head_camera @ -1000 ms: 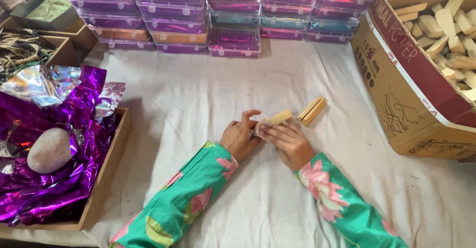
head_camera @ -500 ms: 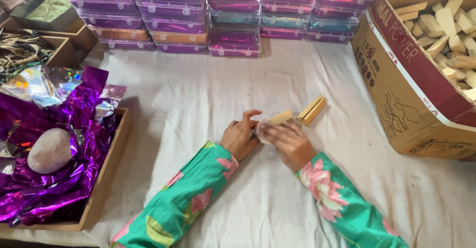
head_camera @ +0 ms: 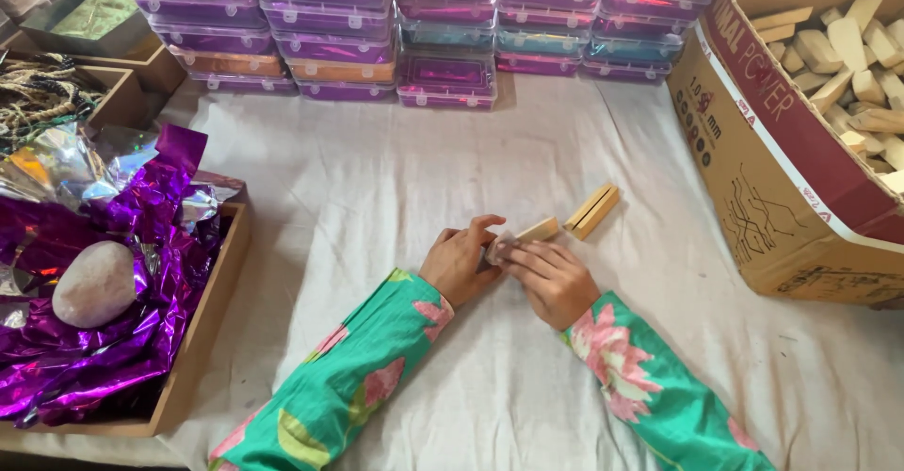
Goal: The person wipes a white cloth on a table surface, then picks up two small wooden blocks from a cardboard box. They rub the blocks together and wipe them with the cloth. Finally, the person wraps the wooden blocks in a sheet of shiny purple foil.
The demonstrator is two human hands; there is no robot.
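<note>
Bench: I see a bench point(head_camera: 395, 179) draped in a creased white cloth, seen from above.
Back edge: stacked plastic cases point(head_camera: 443, 19) in purple, orange and teal line the far side.
Right side: a cardboard box point(head_camera: 782, 198) full of pale wooden pieces point(head_camera: 847, 47).
Left side: a wooden tray point(head_camera: 202, 339) with crumpled purple foil point(head_camera: 141, 235) and a smooth pinkish stone point(head_camera: 94, 284) on it.
Change: almost nothing differs from half a second ago — both hands sit in the same spot on the cloth, block between them; only the fingers look slightly shifted.
Left hand: my left hand point(head_camera: 459, 262) is closed on the near end of the wooden block point(head_camera: 532, 234), thumb on top.
Right hand: my right hand point(head_camera: 554, 281) grasps the same block, fingers laid over it.
Block axis: its long axis runs from lower left to upper right, the free end pointing away toward the box.
Nearby: two wooden sticks point(head_camera: 591, 211) lie side by side just beyond the block — same slant.
</note>
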